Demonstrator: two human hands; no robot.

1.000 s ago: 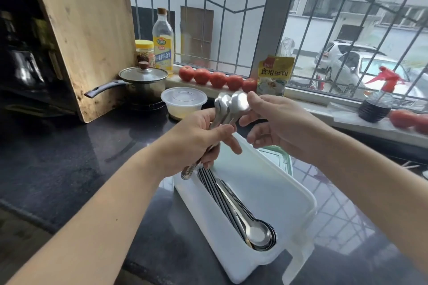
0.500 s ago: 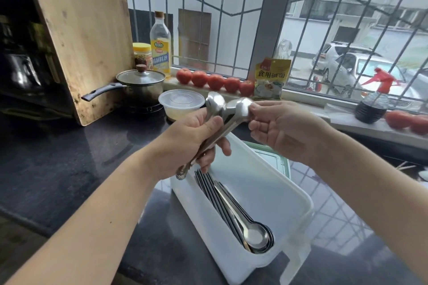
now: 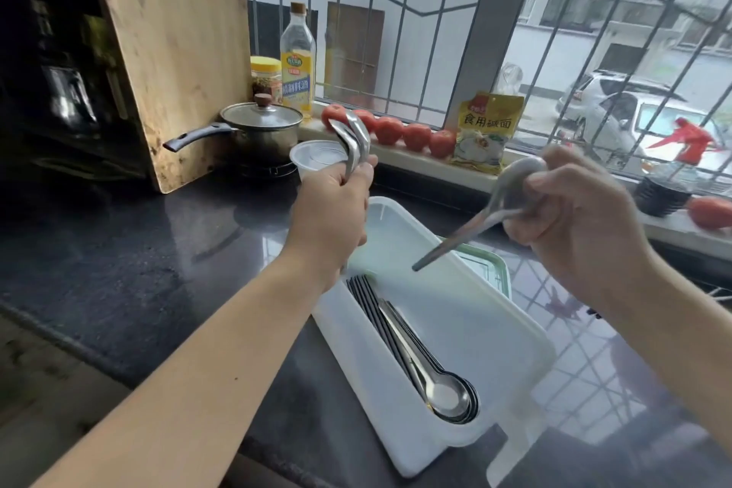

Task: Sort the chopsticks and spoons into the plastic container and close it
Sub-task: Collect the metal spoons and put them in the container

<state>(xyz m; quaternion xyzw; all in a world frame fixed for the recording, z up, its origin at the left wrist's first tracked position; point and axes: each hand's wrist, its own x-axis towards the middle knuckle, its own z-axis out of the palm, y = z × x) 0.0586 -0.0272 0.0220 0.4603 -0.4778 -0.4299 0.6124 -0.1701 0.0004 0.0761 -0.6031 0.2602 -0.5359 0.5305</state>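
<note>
Our left hand grips spare spoons upright; our right hand pinches one spoon, handle angled down toward the plastic container, probably to nest it.

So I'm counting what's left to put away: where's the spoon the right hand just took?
In the head view, the single spoon is right of centre, pinched by its bowl in the right hand, its handle angling down-left over the open plastic container.

Bare dark counter lies open toward 9 o'clock of the white container, while the pot, small tub and tomatoes crowd 11 to 12 o'clock.
</note>
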